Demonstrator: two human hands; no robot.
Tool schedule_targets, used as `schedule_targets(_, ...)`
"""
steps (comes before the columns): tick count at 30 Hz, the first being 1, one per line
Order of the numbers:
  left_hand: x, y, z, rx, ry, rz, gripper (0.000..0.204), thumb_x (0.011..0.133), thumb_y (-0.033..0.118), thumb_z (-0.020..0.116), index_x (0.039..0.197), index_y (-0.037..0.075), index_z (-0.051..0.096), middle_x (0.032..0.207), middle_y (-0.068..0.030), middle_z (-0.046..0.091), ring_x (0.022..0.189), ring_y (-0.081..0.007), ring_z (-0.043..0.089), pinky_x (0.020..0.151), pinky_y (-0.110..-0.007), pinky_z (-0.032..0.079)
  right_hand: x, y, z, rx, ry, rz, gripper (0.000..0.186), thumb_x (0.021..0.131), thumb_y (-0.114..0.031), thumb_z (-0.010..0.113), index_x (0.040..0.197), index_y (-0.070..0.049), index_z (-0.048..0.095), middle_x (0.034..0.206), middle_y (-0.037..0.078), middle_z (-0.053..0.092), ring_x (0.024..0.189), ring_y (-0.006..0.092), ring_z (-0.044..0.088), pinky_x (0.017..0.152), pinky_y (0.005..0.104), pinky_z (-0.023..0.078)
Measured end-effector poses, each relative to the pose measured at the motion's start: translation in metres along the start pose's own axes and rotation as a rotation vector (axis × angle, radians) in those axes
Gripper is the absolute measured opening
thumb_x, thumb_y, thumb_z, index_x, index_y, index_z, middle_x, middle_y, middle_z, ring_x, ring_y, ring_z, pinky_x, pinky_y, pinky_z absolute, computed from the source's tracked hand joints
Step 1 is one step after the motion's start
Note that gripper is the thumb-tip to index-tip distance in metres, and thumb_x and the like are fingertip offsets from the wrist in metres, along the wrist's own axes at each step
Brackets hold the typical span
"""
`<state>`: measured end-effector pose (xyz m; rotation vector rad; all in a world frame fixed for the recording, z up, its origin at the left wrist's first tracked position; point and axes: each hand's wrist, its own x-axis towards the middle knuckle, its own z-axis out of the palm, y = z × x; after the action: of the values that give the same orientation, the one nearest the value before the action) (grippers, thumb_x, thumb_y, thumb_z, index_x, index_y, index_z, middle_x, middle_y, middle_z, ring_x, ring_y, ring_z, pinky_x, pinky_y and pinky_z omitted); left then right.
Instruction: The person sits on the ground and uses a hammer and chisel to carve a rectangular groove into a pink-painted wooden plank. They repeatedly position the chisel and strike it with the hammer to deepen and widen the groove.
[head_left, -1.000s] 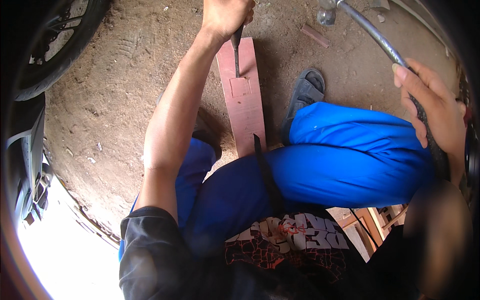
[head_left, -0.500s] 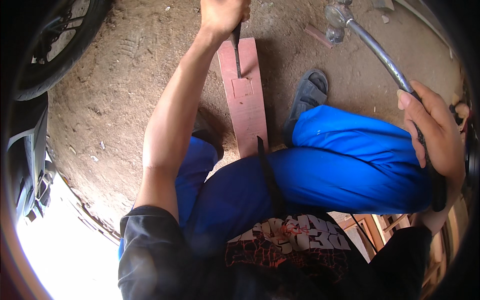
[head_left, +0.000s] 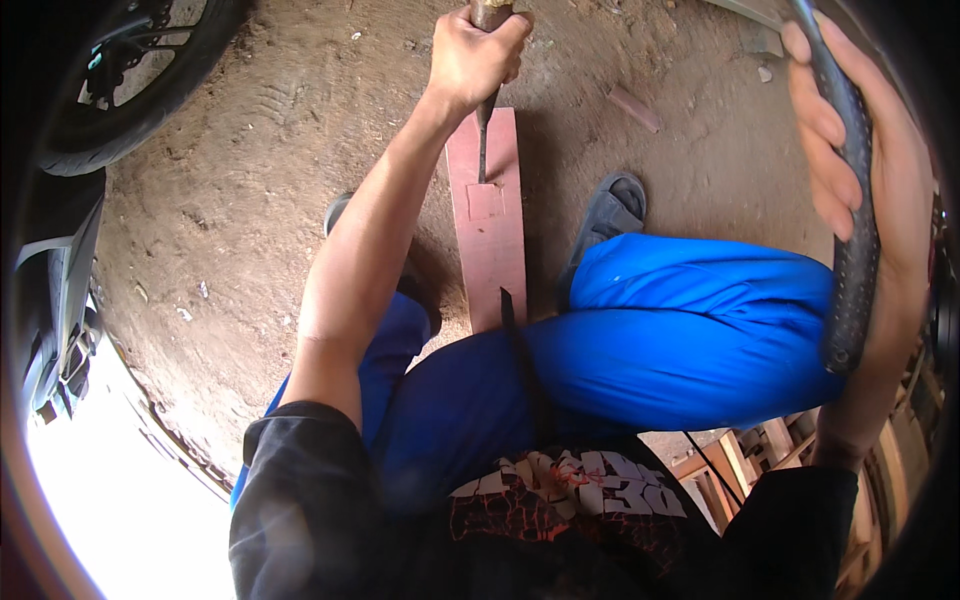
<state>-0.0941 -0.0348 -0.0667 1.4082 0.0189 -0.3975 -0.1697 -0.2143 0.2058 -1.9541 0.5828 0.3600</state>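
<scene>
Chisel on pink plank at 12 o'clock, second tool at 2

Clock read from view centre. Left grip at 12, wrapped round the upper part of a chisel. Chisel tip meets the plank at the top edge of an outlined rectangle. Plank runs from 12 in to centre, over dirt ground; its near end reaches the blue trousers.

Right grip at 2, fingers curled round a dark-handled tool; tool's upper end out of frame. Well apart from plank.

Around: sandal at 2, closer in; wood strip at 1; wheel at 10; wooden pieces at 4.
</scene>
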Motion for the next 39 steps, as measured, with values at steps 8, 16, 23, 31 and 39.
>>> schedule_targets(8,-0.004,0.014,0.001,0.001,0.002,-0.07,0.021,0.087,0.018,0.067,0.073,0.005,0.058,0.058,0.0026,0.054,0.047,-0.0055,0.049,0.043,-0.027,0.04,0.03,-0.015,0.035,0.043,-0.24,0.234,0.027,0.101,-0.025,0.05,0.105,0.002,0.057,0.069,0.001,0.05,0.039,0.0048,0.041,0.029,0.0207,0.035)
schedule_targets(16,0.006,-0.004,-0.006,0.089,0.028,-0.011,0.026,0.084,0.025,0.069,0.082,-0.001,0.062,0.062,-0.0023,0.06,0.054,-0.0093,0.055,0.053,-0.03,0.048,0.04,-0.045,0.033,0.194,-0.16,-0.112,0.035,0.108,-0.032,0.038,0.115,0.001,0.05,0.071,-0.002,0.042,0.036,0.0033,0.037,0.027,0.0169,0.036)
schedule_targets(23,-0.003,-0.01,-0.013,0.14,0.052,-0.091,0.03,0.081,0.027,0.068,0.084,-0.002,0.064,0.064,-0.007,0.063,0.063,-0.0125,0.061,0.061,-0.033,0.052,0.051,-0.023,0.051,-0.139,-0.31,0.187,0.03,0.104,-0.034,0.048,0.099,-0.005,0.053,0.064,-0.001,0.048,0.037,0.0062,0.041,0.03,0.0243,0.036)
schedule_targets(31,0.001,0.0,-0.007,0.187,0.042,-0.008,0.032,0.079,0.028,0.068,0.086,-0.004,0.066,0.066,-0.0095,0.065,0.063,-0.015,0.062,0.066,-0.035,0.053,0.052,-0.013,0.043,-0.071,-0.076,-0.107,0.031,0.106,-0.035,0.045,0.103,-0.005,0.052,0.062,-0.004,0.044,0.038,0.0022,0.039,0.03,0.0194,0.034)
schedule_targets(39,0.008,0.001,0.001,0.254,0.022,-0.003,0.033,0.078,0.029,0.069,0.086,-0.003,0.066,0.068,-0.0105,0.067,0.065,-0.0166,0.065,0.069,-0.035,0.055,0.05,-0.035,0.029,-0.023,-0.175,0.157,0.028,0.107,-0.035,0.042,0.103,-0.008,0.05,0.063,-0.004,0.044,0.033,0.0024,0.035,0.025,0.0187,0.033)
